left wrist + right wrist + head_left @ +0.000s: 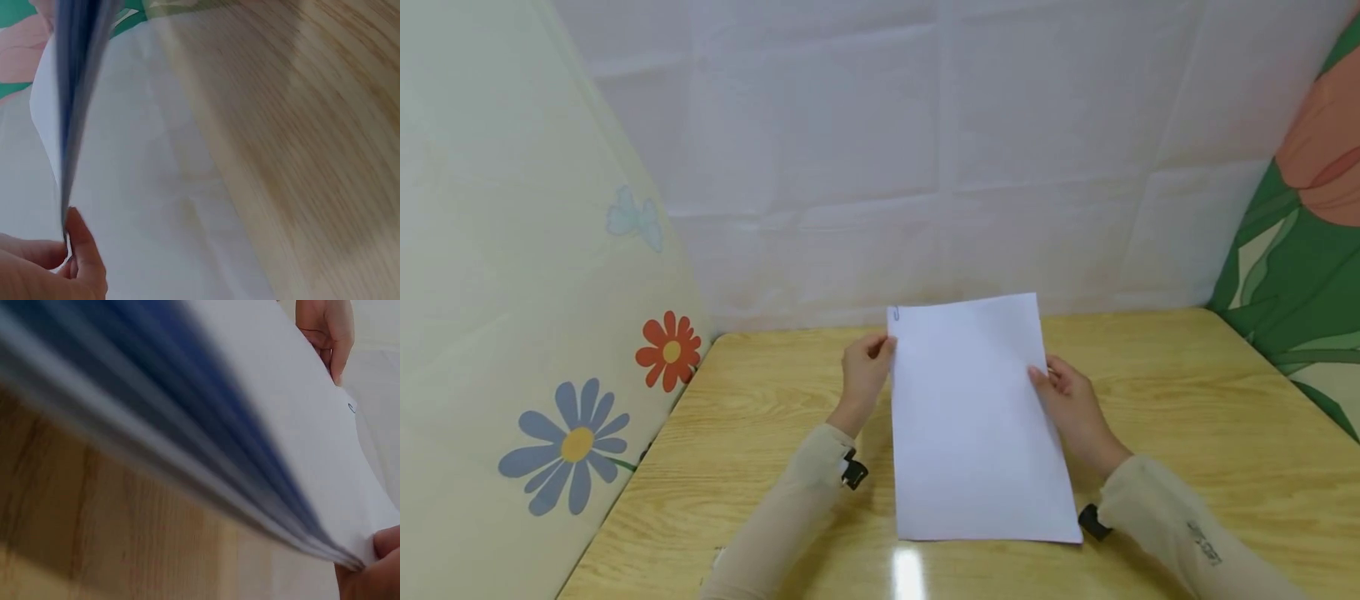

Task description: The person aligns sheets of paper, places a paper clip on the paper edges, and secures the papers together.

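A stack of white paper sheets (970,425) is held up above the table, its blank front face toward me. At the upper left corner sits a small dark paper clip (896,313). My left hand (867,375) pinches the left edge just below that clip, thumb in front. On the opposite side, my right hand (1072,408) grips the right edge between thumb and fingers, a bit lower. From the right wrist, the sheets (294,406) fan slightly apart along their edge, with bluish shadow between them. The left wrist view catches the stack (78,94) edge-on.
Under the paper lies a wood-grain table (760,417). A white cloth (820,167) hangs behind it. Flower-printed panels stand at the left (490,250) and right (1315,275). Black wrist cameras (853,471) sit at both cuffs.
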{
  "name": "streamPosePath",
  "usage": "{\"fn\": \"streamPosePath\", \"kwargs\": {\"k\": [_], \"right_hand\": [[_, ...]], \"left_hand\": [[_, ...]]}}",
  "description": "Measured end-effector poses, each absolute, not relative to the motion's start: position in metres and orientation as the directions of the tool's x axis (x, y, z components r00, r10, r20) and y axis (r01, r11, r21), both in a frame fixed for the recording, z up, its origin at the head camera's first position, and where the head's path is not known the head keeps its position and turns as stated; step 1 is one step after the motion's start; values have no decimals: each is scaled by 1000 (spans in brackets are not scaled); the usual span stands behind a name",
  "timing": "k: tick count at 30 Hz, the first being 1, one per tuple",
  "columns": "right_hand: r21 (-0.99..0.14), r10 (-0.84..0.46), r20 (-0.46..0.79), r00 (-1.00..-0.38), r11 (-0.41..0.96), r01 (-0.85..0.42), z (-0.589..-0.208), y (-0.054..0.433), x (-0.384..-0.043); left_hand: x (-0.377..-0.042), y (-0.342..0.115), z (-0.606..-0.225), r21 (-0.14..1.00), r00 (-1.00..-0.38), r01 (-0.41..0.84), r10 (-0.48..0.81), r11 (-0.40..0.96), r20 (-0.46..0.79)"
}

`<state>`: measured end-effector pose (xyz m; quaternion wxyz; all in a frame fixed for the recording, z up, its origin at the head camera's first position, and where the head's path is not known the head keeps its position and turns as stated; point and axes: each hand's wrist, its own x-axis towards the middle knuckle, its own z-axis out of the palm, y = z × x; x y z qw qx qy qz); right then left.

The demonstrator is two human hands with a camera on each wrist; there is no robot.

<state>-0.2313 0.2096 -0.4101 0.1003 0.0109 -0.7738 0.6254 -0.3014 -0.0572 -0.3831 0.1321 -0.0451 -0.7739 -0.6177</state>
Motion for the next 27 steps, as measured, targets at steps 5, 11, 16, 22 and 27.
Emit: {"fn": "streamPosePath", "kwargs": {"k": [5,11,16,22,27], "right_hand": [[-975,139,142,-980,192,-114,-410,211,-234],[-984,171,101,-980,163,-73,-411,214,-241],[-980,192,84,-978,192,-46,-415,215,-247],[-967,202,85,-976,255,-32,-415,215,-250],[-957,145,113,-983,282,-68,-410,214,-248]], "left_hand": [[-298,-60,-389,917,-988,152,50,369,143],[-287,-62,-393,846,-980,139,192,515,45],[-275,-61,-394,805,-973,189,219,562,76],[-268,-58,-394,795,-957,289,192,534,219],[-267,-56,-395,777,-945,328,188,538,269]]}}
